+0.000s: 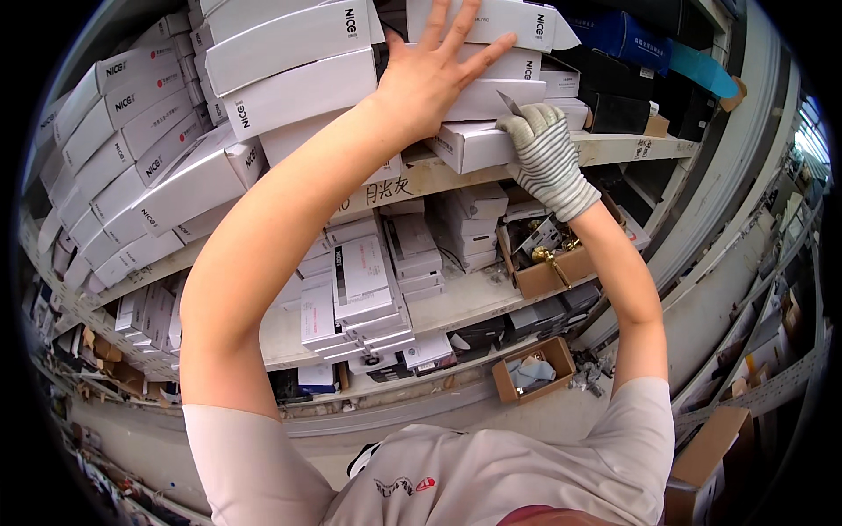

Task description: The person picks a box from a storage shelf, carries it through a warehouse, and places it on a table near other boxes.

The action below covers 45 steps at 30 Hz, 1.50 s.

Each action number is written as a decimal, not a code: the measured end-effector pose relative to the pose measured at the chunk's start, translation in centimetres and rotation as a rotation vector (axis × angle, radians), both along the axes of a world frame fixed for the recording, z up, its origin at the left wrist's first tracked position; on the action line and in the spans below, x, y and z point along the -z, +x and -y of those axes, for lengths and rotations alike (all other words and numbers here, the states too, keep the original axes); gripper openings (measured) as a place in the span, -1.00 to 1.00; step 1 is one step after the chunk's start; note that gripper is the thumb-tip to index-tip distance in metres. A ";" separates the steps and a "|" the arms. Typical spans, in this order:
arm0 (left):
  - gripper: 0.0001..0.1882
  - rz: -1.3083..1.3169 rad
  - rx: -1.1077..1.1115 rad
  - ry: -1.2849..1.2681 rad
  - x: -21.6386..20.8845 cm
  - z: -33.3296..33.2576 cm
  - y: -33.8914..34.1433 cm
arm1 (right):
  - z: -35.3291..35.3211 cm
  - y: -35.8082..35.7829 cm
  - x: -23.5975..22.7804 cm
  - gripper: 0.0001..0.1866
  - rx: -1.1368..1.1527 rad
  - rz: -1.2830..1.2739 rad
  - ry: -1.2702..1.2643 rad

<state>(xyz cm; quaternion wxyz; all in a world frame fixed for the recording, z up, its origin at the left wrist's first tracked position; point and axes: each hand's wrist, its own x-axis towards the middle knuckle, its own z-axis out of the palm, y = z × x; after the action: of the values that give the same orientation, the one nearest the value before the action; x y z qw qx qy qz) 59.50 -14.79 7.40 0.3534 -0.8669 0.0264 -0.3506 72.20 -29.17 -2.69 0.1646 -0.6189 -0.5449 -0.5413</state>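
Observation:
My bare left hand [427, 81] is spread open against the stacked white cardboard boxes [298, 83] on the upper shelf. Its fingertips reach onto the front of a white box [504, 24]. To its right, my right hand [544, 153] wears a grey-striped knit glove and is closed around a knife. Only the knife's dark pointed blade [509, 103] shows above the fist; the handle is hidden. Beside the gloved fingers, a white box [474, 147] juts out over the shelf edge, below the left hand.
Lower shelves hold stacked white boxes [364, 280] and an open carton with brass-coloured hardware [544, 254]. A small open carton [533, 370] stands near the floor. Black and blue boxes [623, 39] sit at upper right. Another shelf rack [772, 377] runs along the right.

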 end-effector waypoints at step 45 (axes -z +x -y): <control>-0.58 -0.186 0.120 -0.212 7.3 -1.0 0.8 | 27.6 -11.4 5.8 -0.55 0.102 -0.139 0.341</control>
<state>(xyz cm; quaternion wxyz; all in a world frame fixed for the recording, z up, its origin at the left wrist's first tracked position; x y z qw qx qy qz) 60.30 -13.83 0.13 0.2345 -0.9249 0.0736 -0.2902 60.83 -56.73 -8.50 0.2767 -0.6448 -0.4007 -0.5891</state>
